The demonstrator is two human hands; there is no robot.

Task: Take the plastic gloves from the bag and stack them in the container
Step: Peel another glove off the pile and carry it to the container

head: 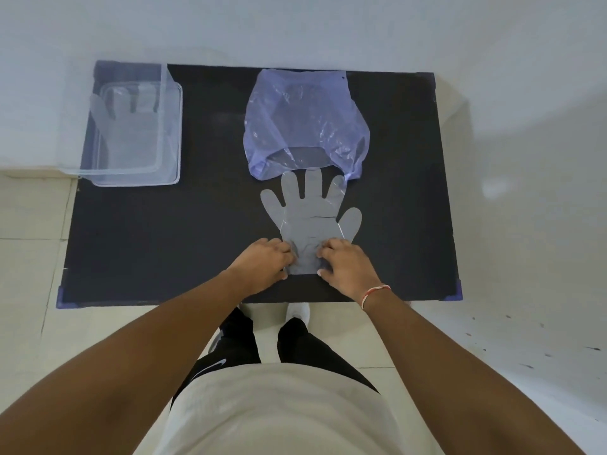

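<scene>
Head view, sole entry.

Table [164,241]: dark top, seen from above.

Container [131,126]: clear plastic tub at the far left corner. At least one glove [124,126] lies flat in it, fingers pointing away (how many are stacked there cannot be told through the clear film).

Bag [305,123]: thin bluish plastic, crumpled, at the far middle of the table, its mouth turned toward the person. Whether more gloves sit inside cannot be told.

Glove in hand [308,211]: clear, flat, five fingers spread; its fingertips touch the bag's mouth, its cuff lies near the table's near edge. The film looks limp and slightly wrinkled at the cuff.

Left hand [262,261]: fingers curled and pinched on the cuff's left edge.

Right hand [348,264]: fingers curled and pinched on the cuff's right edge; a thread band sits at the wrist.

Progress, as judged: partly done. One glove or more is stacked; this one is out of the bag but not yet carried over to the container, well apart at the left.
</scene>
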